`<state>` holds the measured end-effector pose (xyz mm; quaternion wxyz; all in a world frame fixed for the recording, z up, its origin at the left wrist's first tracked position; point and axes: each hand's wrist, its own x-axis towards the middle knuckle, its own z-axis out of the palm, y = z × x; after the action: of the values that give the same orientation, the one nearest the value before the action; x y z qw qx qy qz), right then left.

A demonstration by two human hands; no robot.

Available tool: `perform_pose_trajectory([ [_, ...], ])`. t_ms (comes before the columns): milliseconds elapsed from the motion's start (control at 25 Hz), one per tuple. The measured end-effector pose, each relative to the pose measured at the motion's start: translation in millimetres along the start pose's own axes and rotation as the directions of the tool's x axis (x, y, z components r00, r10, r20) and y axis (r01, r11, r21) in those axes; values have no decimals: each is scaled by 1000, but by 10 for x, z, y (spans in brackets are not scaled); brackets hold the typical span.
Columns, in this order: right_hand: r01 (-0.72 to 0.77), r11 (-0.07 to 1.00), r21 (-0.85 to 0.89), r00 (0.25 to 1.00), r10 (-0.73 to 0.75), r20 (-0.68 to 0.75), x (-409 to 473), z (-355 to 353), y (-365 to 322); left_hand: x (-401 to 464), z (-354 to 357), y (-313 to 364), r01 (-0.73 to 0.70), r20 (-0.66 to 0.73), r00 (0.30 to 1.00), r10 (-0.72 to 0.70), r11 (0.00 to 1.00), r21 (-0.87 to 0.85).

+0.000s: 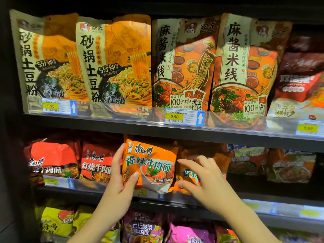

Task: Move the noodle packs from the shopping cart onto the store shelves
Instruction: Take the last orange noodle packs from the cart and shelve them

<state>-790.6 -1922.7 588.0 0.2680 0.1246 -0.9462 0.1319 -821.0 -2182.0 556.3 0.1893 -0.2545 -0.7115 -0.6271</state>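
An orange noodle pack (154,160) stands upright at the front of the middle shelf (175,135), its lower edge at the shelf lip. My left hand (121,174) grips its left side, thumb on the front and fingers behind. My right hand (198,176) is spread with fingers apart just right of it, in front of a second orange noodle pack (189,172) that sits further back; I cannot tell if the fingers touch that one. The shopping cart is out of view.
Red noodle packs (94,163) fill the middle shelf to the left, darker packs (249,158) to the right. Tall noodle bags (115,64) line the upper shelf. Yellow and purple packs (142,227) sit on the shelf below. Price tags (184,117) run along the shelf edges.
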Motion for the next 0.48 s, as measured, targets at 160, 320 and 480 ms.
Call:
perform_pose_trajectory([
  [160,-92,994,51,996,92,5,29,32,-91,42,-70,-3,-106,101,991,84,965,242],
  [320,-123,992,33,991,125,-43,71,102,-179,105,-205,-41,-181,161,979,122,887,425],
  [480,-155,972,-175,981,130,-147,173,232,-193,196,-176,-110,-216,112,976,185,802,557],
])
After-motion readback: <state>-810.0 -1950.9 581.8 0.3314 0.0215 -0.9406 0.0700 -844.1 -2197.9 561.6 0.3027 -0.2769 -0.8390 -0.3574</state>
